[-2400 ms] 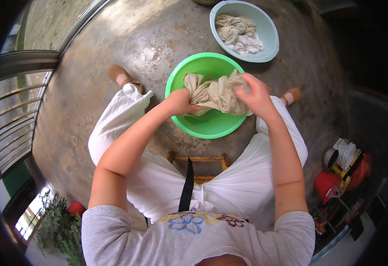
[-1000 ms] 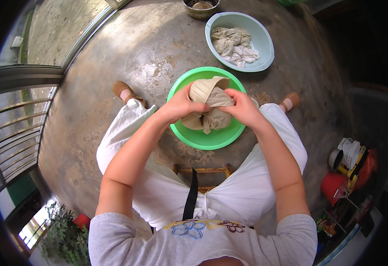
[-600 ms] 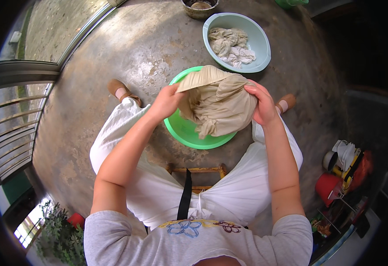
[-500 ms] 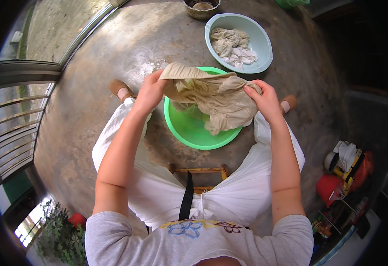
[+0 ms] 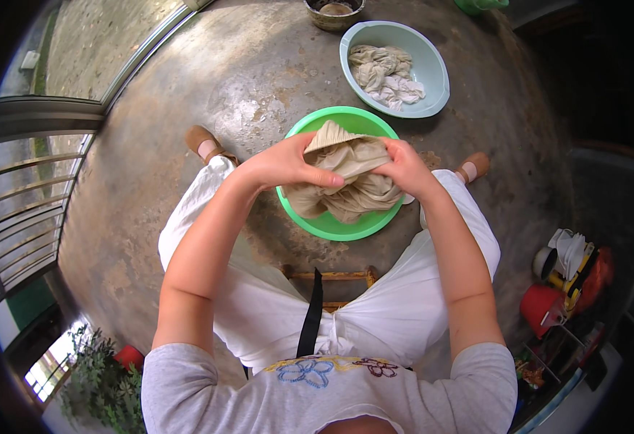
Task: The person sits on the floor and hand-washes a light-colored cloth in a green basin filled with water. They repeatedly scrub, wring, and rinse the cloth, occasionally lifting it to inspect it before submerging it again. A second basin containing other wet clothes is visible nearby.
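Observation:
A beige garment (image 5: 357, 192) with a gathered, elastic-looking band hangs bunched between my hands, over the green basin (image 5: 340, 231). My left hand (image 5: 292, 163) grips it on the left side, thumb lying across the front of the cloth. On the right, my right hand (image 5: 402, 165) is closed on the band's other end, its fingertips partly hidden by the fabric. The garment covers most of the basin's inside, so I cannot see what lies under it.
Beyond the green basin, a pale blue basin (image 5: 433, 76) holds wet beige and white clothes (image 5: 386, 76). A dark metal pot (image 5: 334, 14) stands further off. A wooden stool (image 5: 335, 275) shows between my legs. At the right are a red bucket (image 5: 541, 309) and other household things; a plant (image 5: 100, 383) is lower left.
My hands have come closer together and the garment, stretched wide before, is now gathered into a bunch. It has sunk lower over the green basin.

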`<action>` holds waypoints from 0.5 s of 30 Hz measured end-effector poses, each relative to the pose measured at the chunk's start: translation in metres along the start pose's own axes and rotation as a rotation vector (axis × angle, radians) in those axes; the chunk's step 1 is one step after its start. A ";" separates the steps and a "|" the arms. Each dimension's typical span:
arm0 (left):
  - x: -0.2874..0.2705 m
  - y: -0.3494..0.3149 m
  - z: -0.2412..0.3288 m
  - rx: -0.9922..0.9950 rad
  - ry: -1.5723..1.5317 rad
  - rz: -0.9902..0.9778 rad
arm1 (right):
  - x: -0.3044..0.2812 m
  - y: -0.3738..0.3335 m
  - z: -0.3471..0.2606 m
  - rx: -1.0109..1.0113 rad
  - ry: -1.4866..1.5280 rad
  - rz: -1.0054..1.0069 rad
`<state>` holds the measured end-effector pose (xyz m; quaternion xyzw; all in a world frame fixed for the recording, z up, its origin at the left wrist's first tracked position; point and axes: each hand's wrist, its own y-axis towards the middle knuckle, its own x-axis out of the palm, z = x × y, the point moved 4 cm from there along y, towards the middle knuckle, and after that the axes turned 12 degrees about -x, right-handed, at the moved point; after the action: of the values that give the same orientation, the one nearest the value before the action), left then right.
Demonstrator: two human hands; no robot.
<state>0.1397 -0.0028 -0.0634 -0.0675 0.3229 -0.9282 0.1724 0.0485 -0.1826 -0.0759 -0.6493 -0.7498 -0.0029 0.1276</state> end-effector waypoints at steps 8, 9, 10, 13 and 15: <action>-0.016 0.031 -0.044 0.102 -0.046 0.286 | -0.004 -0.005 0.007 0.164 0.981 0.148; -0.013 0.034 -0.045 0.069 -0.282 0.141 | -0.013 -0.004 0.009 0.120 0.755 0.184; -0.008 0.032 -0.032 0.038 -0.511 -0.009 | -0.026 -0.002 0.011 0.071 0.526 0.219; 0.014 0.013 -0.023 -0.122 -0.905 -0.213 | -0.042 -0.002 0.005 -0.014 -0.057 0.412; 0.019 0.014 -0.024 -0.151 -1.097 -0.266 | -0.032 0.000 -0.017 -0.318 -0.557 0.563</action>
<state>0.1198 -0.0063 -0.0901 -0.5919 0.2403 -0.7453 0.1910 0.0556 -0.2168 -0.0658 -0.8162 -0.5393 0.0920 -0.1859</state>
